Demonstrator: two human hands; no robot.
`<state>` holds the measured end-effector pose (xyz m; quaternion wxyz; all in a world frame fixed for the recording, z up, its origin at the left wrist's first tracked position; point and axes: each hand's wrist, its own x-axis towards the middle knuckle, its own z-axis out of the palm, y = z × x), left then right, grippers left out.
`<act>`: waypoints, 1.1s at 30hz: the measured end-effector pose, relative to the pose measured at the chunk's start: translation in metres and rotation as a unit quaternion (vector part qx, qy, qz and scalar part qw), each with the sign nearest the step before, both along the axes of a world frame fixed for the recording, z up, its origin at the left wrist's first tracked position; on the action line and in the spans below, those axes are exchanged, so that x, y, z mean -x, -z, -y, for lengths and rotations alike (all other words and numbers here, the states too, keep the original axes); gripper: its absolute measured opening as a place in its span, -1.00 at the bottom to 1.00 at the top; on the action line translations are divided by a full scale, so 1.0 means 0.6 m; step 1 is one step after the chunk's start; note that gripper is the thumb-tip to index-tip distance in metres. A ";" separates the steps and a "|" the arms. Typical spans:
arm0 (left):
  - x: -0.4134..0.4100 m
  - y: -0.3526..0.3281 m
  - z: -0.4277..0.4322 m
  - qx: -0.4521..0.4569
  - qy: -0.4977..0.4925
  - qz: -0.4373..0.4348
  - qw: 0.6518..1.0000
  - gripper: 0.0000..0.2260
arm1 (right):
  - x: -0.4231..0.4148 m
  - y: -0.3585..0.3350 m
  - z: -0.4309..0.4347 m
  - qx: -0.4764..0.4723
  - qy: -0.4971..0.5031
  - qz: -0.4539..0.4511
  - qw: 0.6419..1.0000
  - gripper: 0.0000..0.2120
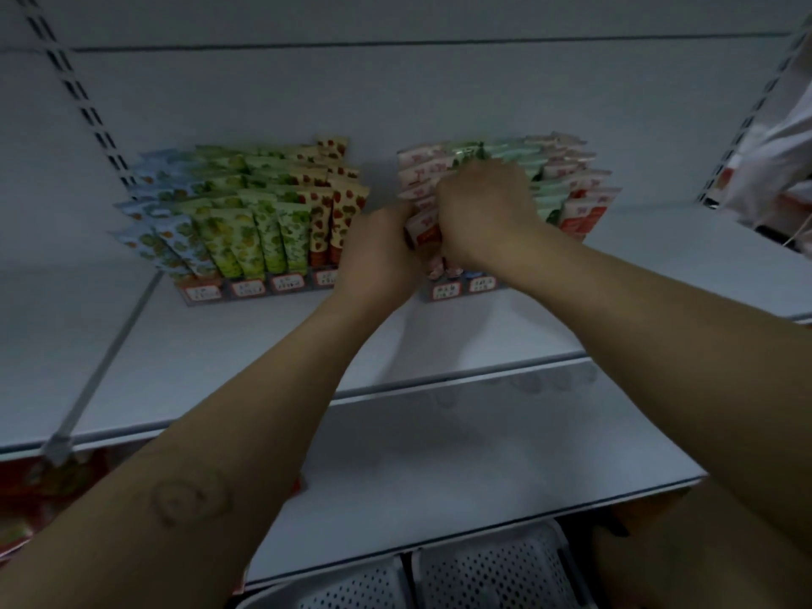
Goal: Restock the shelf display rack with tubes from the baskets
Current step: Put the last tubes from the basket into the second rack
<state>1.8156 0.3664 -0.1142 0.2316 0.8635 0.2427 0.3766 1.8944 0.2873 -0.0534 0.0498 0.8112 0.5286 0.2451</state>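
Two display racks of tubes stand on the white shelf [219,345]. The left rack [246,213] is packed with blue, green and strawberry-patterned tubes. The right rack [567,186] holds pink-white, mint and red-white tubes. Both my hands reach into the right rack's front left part. My left hand [378,252] grips a red-and-white tube [422,229] at the rack's left front column. My right hand [483,208] is curled over the tubes just right of it, and its fingers are hidden among them. White perforated baskets [483,573] sit at the bottom edge.
A lower white shelf [439,468] juts out beneath the upper one. Slotted uprights run up the back panel at left [83,94] and right [755,103]. White bagged goods [773,160] hang at the far right. Red packets [39,494] lie at lower left.
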 end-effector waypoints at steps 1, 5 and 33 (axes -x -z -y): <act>0.001 -0.003 0.002 -0.005 -0.003 -0.002 1.000 -0.81 | 0.000 -0.002 0.001 0.001 -0.004 0.001 1.000 -0.79; 0.007 -0.009 0.006 -0.011 -0.016 0.048 0.999 -0.78 | 0.003 -0.009 0.003 0.014 -0.009 -0.012 1.000 -0.82; -0.020 0.010 -0.003 -0.031 -0.028 0.094 0.995 -0.84 | -0.082 0.060 0.030 -0.214 -0.107 -0.214 0.947 -0.68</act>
